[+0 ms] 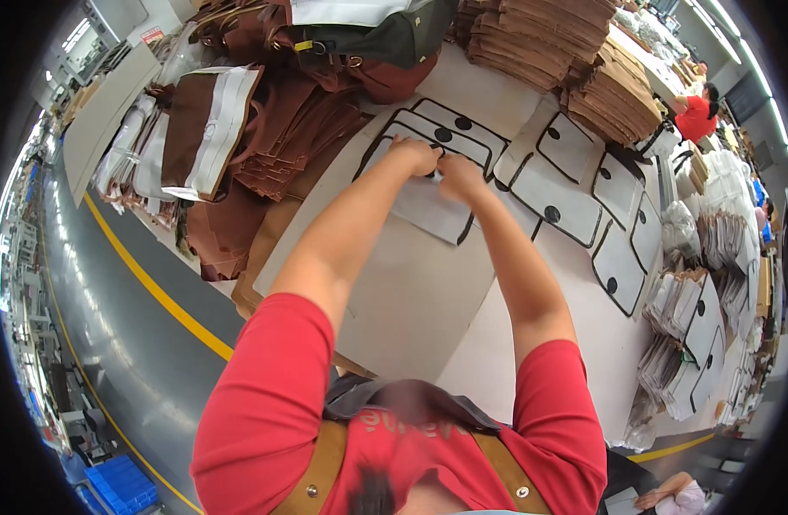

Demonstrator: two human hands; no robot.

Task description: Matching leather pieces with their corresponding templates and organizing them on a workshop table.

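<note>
Both of my hands meet over a white, dark-edged flap panel [432,209] on the pale work table [406,302]. My left hand [414,154] rests at the panel's upper part, fingers bent around a small dark spot. Close beside it, almost touching, is my right hand [458,177], slightly blurred; what its fingertips hold is hidden. Beyond the hands lie overlapping white panels with black edging, each with a black round patch [443,134]. To the right, more such panels [554,199] are spread out, also with black round patches.
Brown layered sheets [522,38] are stacked at the back. Reddish-brown pieces [304,135] and a brown-and-white bag panel [207,132] lie at left, below a dark green bag [381,45]. Bundled panels [677,309] stand at right. A person in red [696,116] is farther off.
</note>
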